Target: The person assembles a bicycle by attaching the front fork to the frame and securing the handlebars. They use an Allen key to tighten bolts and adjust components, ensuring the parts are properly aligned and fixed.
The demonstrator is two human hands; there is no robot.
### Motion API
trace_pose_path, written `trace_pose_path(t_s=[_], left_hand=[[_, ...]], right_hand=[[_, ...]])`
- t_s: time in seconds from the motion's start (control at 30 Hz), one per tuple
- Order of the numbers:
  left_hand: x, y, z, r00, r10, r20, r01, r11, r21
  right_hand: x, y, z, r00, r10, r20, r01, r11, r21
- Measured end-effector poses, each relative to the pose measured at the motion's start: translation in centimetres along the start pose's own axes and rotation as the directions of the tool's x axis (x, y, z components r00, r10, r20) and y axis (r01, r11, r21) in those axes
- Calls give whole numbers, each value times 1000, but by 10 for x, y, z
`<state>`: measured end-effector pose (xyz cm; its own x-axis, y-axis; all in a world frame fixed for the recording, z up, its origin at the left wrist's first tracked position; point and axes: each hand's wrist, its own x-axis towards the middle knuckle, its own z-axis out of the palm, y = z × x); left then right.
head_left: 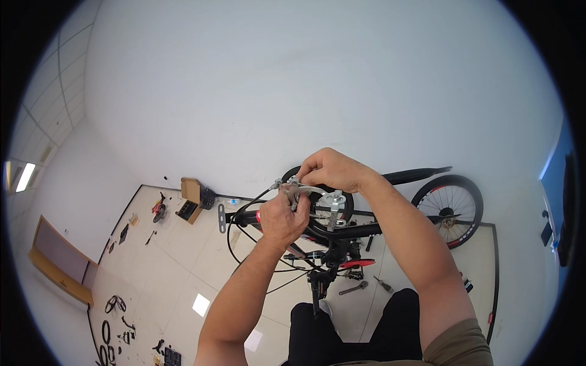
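My left hand (282,218) is closed around a silver brake caliper (293,190), hiding much of it. Just above and to the right, my right hand (334,171) has thumb and index finger pinched together at the caliper's upper end; whatever lies between these fingertips is too small to make out. A black brake cable (235,213) runs from the caliper's upper left and loops down. Right of my left hand, a silver metal bracket (334,208) sits over the black bicycle frame (354,232). A black wheel (348,210) shows partly behind my hands.
To the right, a spoked wheel (448,210) leans near the wall. An adjustable wrench (354,288) and a small tool (384,284) lie on the floor below the frame. An open cardboard box (191,198) stands at the left, with several loose parts scattered farther down.
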<state>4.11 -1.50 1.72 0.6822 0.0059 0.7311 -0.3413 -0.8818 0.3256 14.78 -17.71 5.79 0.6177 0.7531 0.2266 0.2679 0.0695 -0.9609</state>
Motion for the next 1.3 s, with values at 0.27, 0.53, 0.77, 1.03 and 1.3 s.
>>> trace_pose_path(t_s=[0.27,0.53,0.77,1.03,1.3], left_hand=[[4,7,0,999,-44,8,43,999,31],[2,5,-1,994,-103,22,102,995,12],[0,-4,-4,1000,-7,-5,7,1000,-15],[-1,-12,1,999,32,-42,-30,999,36],[0,-3,2,994,-110,-24,109,994,-4]], right_hand=[[-6,-12,4,997,56,-60,-60,996,-68],[2,5,1,999,15,-39,-13,999,50],[8,3,7,1000,26,-8,-26,998,49],[14,4,5,999,28,15,-29,996,84],[9,3,1,1000,26,-6,-26,997,70]])
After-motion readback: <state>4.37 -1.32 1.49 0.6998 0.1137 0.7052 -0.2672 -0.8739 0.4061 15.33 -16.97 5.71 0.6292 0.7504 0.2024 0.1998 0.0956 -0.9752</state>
